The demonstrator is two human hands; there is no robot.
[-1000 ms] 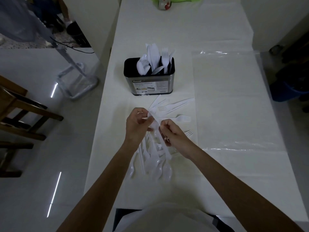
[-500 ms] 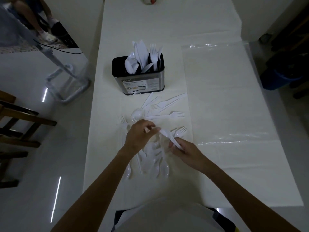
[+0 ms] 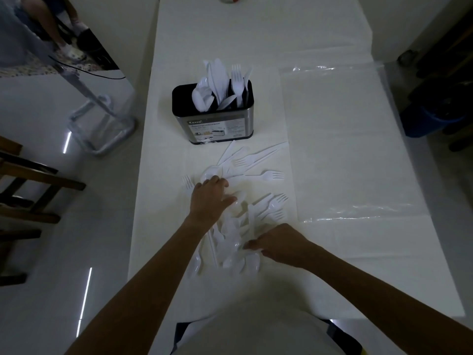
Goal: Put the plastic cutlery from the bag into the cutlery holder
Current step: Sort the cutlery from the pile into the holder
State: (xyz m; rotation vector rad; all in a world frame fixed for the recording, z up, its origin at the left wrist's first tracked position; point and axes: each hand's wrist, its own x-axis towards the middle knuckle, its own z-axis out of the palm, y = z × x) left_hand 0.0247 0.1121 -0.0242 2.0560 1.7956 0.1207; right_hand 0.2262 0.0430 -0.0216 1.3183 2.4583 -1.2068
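Both hands dropped onto loose cutlery (image 3: 258,213) on worktop (image 3: 256,34), just before holder (image 3: 217,124). Left hand (image 3: 211,198) flat, fingers spread, gripping nothing; right hand (image 3: 277,243) fingertips curl into spoons (image 3: 230,260), grip unclear. Looks light, slick, bendy: pinch handles.

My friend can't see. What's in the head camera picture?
A person's left hand and right hand reach into a pile of white plastic cutlery on a white table. Behind stands a cutlery holder with spoons, knives and forks; a clear plastic bag lies flat on the right.
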